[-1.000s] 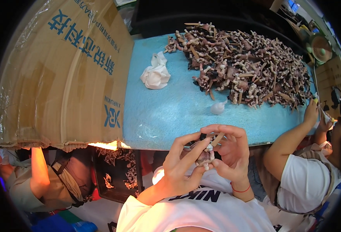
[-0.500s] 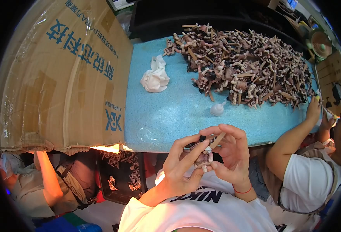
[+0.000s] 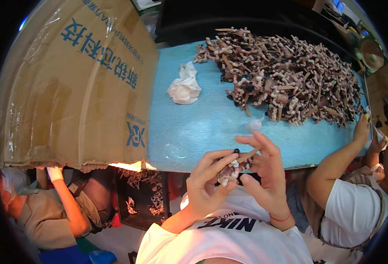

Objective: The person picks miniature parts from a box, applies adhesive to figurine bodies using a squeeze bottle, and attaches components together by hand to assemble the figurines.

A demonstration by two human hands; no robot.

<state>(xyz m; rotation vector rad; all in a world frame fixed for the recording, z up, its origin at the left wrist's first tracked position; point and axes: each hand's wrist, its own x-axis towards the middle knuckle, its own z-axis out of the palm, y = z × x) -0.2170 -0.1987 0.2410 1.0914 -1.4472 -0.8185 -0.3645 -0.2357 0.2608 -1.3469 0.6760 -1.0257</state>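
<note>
A small figurine [image 3: 229, 174] in pink-brown and cream, with a black tip, is gripped between the thumb and fingers of my left hand [image 3: 205, 182], just off the table's near edge. A flat tan stick [image 3: 248, 155] juts from it toward my right hand [image 3: 266, 180]. The fingers of that hand are apart, curving around the figurine's right side with the thumb close by; whether a fingertip touches the stick is hard to tell. On the blue tabletop [image 3: 194, 141] beyond, a big pile of similar figurines [image 3: 291, 79] is heaped.
Left stands a large cardboard box [image 3: 75, 97]. Crumpled white tissue [image 3: 185, 86] and a small white lump [image 3: 255, 124] lie on the table. A black bin [image 3: 137, 220] with figurines sits below at left. Co-workers sit left [image 3: 49, 215] and right [image 3: 352, 207]; the right one's hand is by the pile.
My right hand's fingers have loosened and spread away from the figurine, which stays in my left hand and has tilted slightly. The view has shifted slightly. The left co-worker's arm has moved.
</note>
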